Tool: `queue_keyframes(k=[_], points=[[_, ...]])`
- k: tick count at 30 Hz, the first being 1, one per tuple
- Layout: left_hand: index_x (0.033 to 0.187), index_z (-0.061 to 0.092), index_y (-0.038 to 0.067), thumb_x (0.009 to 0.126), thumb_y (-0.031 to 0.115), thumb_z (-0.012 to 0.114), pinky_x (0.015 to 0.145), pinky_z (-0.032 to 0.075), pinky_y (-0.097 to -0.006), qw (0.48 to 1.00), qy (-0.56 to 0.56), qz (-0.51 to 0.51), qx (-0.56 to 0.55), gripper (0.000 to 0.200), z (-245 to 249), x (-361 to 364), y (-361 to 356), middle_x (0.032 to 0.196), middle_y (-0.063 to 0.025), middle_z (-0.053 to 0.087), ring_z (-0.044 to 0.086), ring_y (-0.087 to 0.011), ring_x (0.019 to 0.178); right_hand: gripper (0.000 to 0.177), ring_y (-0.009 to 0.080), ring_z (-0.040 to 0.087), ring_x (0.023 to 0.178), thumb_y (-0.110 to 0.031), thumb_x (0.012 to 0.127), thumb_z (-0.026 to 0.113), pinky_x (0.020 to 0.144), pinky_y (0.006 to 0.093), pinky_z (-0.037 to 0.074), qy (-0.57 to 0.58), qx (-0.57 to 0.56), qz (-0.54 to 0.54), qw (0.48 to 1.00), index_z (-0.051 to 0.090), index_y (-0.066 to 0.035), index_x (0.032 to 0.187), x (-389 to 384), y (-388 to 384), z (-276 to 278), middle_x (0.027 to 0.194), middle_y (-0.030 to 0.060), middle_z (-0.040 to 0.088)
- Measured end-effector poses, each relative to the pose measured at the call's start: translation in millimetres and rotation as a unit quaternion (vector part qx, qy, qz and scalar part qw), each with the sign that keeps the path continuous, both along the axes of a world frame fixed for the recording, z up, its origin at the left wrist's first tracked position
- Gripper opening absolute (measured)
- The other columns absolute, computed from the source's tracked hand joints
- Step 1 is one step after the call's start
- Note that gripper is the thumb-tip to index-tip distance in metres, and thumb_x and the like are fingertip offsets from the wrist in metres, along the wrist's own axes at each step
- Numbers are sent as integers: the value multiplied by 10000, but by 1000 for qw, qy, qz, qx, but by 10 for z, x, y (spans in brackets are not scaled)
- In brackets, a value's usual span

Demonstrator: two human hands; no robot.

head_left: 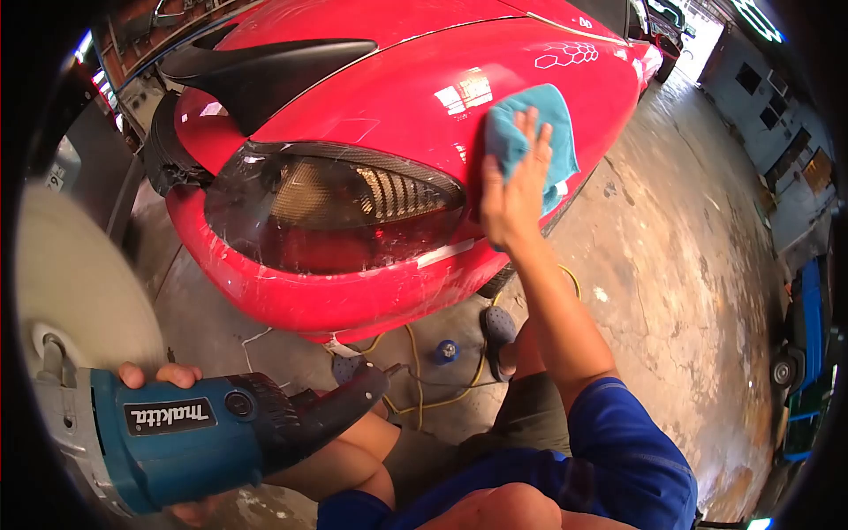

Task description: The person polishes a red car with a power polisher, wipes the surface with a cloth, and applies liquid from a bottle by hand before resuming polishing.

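Observation:
On the right, my right hand (517,190) presses a teal cloth (533,115) against the red body panel (389,106) of a car, beside its dark, smeared light (336,208). At the lower left, my left hand (163,375) is wrapped round a teal Makita power polisher (177,424), with fingertips showing over its top edge. The polisher's pale round pad (79,283) looks blurred at the far left. Its black rear handle points toward the middle.
A yellow cord (420,375) and a small blue round object (447,352) lie on the concrete floor (654,291) under the car. My feet stand beside them. A blue vehicle (806,318) is at the far right.

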State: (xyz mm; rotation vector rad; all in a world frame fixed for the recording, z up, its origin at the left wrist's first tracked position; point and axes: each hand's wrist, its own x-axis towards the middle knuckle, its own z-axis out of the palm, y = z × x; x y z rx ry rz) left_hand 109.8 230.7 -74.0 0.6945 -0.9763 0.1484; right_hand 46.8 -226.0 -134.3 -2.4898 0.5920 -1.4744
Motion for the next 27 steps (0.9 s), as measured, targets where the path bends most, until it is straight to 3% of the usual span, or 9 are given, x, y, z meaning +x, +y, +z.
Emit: queue_keyframes(k=[6, 10, 15, 18, 21, 24, 27], points=[[1549, 215, -136, 788, 543, 882, 1157, 486, -484, 1000, -7, 11, 12, 1219, 21, -30, -9, 1529, -261, 328, 547, -428, 1278, 777, 449, 236, 1642, -374, 1031, 663, 1333, 587, 173, 94, -131, 124, 979, 375, -52, 1677, 608, 777, 611, 1778, 164, 304], [1550, 212, -130, 770, 523, 900, 1153, 531, -468, 1000, -5, -4, 30, 1228, 39, 7, 10, 1523, -262, 339, 542, -437, 1284, 809, 418, 278, 1634, -360, 996, 706, 1327, 572, 211, 119, -149, 186, 964, 385, -61, 1676, 542, 680, 659, 1767, 151, 330], [1551, 223, -119, 747, 528, 906, 1145, 530, -466, 997, 55, -28, 55, 1238, -20, 31, 102, 1506, -275, 357, 542, -438, 1282, 817, 394, 248, 1656, -336, 981, 694, 1337, 565, 176, 174, -118, 107, 972, 377, -109, 1698, -285, 231, 223, 1777, 186, 308], [1551, 226, -115, 765, 522, 904, 1140, 521, -469, 1000, 21, -2, -6, 1218, -38, 7, -43, 1490, -280, 366, 546, -439, 1278, 842, 458, 157, 1669, -310, 985, 677, 1335, 596, 122, 142, -99, 102, 980, 330, -56, 1709, -632, -109, -423, 1799, 205, 237], [1561, 196, -114, 817, 520, 897, 1129, 549, -470, 1000, 8, 10, -14, 1203, 22, -56, -129, 1521, -264, 302, 548, -447, 1268, 859, 491, 102, 1670, -309, 985, 672, 1332, 615, 94, 128, -109, 110, 980, 310, -16, 1706, -592, -150, -597, 1811, 208, 195], [1546, 233, -104, 752, 488, 933, 1169, 492, -459, 999, 13, -30, -18, 1213, 10, -29, -78, 1436, -291, 430, 556, -413, 1294, 896, 491, 104, 1670, -331, 968, 689, 1331, 617, 94, 137, -121, 118, 976, 301, 0, 1705, -205, 230, -80, 1810, 204, 196], [1548, 221, -98, 734, 478, 947, 1212, 459, -453, 999, 19, -47, 2, 1233, -22, -24, -15, 1387, -312, 478, 554, -397, 1320, 890, 431, 265, 1634, -408, 956, 724, 1332, 559, 198, 153, -187, 147, 959, 372, 8, 1660, 278, 643, 482, 1747, 202, 337]])
